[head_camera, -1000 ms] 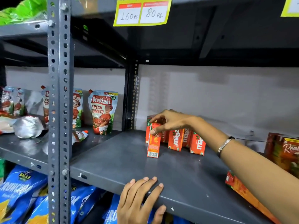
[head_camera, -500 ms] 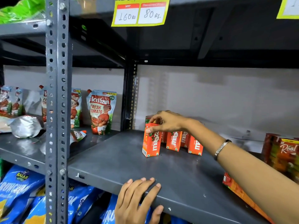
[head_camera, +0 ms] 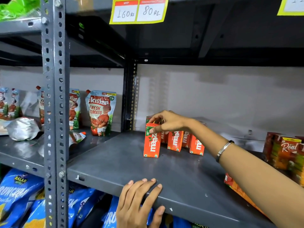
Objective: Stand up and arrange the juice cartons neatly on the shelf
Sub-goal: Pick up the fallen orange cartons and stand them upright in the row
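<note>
Several small orange Maaza juice cartons stand upright on the grey metal shelf [head_camera: 115,163]. My right hand [head_camera: 167,122] pinches the top of the front carton [head_camera: 151,145], which stands at the left end, its front face turned toward me. Two more cartons [head_camera: 175,141] [head_camera: 196,146] stand in a row to its right, with others partly hidden behind them. Another orange carton [head_camera: 236,190] lies flat under my right forearm. My left hand [head_camera: 139,199] grips the shelf's front edge, fingers on top and thumb below.
Dark Real juice cartons [head_camera: 286,150] stand at the right. A perforated grey upright [head_camera: 55,112] divides the bays. Kissan tomato pouches [head_camera: 101,112] and a silver pouch [head_camera: 23,128] fill the left shelf. Blue snack bags [head_camera: 18,195] sit below. A yellow price tag [head_camera: 139,11] hangs above.
My right hand has turned the front carton from showing its narrow side to showing its broad face, and set it standing square. My left hand stays on the shelf edge.
</note>
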